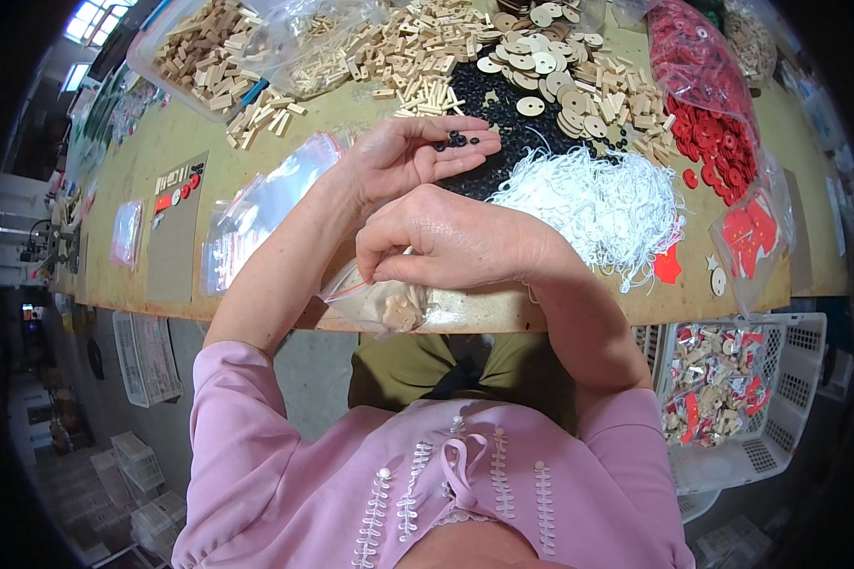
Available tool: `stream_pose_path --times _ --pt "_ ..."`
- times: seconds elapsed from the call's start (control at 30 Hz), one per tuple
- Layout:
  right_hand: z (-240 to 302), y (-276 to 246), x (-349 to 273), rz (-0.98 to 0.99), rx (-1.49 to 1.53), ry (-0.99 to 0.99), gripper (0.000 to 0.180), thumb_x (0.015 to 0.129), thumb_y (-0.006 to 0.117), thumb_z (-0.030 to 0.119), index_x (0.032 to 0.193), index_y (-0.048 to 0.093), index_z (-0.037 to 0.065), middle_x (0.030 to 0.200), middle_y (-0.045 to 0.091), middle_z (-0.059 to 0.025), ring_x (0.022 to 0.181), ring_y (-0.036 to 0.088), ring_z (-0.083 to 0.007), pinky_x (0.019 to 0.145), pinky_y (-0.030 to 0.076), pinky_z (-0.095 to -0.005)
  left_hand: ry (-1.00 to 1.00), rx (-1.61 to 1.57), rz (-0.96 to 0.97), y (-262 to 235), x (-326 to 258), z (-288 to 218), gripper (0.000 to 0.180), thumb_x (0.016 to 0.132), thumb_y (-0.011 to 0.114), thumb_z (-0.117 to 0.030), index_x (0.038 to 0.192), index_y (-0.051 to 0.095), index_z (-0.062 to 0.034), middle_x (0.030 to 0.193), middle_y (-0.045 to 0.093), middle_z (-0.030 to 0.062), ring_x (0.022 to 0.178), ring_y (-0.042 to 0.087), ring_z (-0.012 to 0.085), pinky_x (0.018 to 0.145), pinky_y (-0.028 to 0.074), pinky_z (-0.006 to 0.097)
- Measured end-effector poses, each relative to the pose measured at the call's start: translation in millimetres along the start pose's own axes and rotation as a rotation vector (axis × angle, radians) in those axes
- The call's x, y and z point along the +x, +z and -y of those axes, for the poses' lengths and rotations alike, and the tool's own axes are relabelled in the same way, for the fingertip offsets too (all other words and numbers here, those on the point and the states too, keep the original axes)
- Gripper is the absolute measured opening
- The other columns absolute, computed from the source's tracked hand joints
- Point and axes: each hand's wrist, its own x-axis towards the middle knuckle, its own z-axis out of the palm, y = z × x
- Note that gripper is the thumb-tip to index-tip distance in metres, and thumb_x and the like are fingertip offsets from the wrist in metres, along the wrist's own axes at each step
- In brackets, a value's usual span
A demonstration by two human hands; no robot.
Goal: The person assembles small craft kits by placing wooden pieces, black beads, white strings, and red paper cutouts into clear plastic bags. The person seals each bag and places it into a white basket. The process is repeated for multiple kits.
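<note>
My left hand [403, 152] lies open, palm up, cupping small black rings [457, 141] above the desk [142, 180], while my right hand [446, 242] pinches the mouth of a clear plastic bag [384, 303] holding pale wooden pieces at the desk's near edge.

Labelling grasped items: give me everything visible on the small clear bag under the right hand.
The small clear bag is a soft, transparent plastic pouch with a thin red line along its mouth. It lies at the near edge of the table, slightly overhanging it, and holds pale wooden pieces bunched at its bottom. The right hand covers its top, fingertips pinching the mouth at the red line. The left hand does not touch it.
</note>
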Motion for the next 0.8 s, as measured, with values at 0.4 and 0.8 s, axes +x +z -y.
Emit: stream_pose_path --times 0.4,0.8 --pt "2 0 0 -0.026 0.001 0.007 0.012 0.089 0.063 0.006 0.094 0.070 -0.002 0.085 0.071 -0.0137 0.079 0.069 -0.0257 0.074 0.053 -0.0359 0.006 0.479 -0.184 -11 12 -12 0.023 0.100 0.067 -0.021 0.108 0.072 0.0006 0.087 0.067 0.0011 0.069 0.061 0.0091 0.057 0.050 0.019" --pt "10 -4 -3 -0.015 0.005 0.016 0.021 0.085 0.059 0.007 0.098 0.072 -0.003 0.090 0.074 -0.0186 0.084 0.071 -0.0283 0.077 0.054 -0.0370 0.444 1.561 -0.360 -6 51 20 0.021 0.081 0.082 -0.020 0.100 0.080 -0.0110 0.079 0.073 0.0065 0.069 0.066 0.0171 0.069 0.054 0.032"
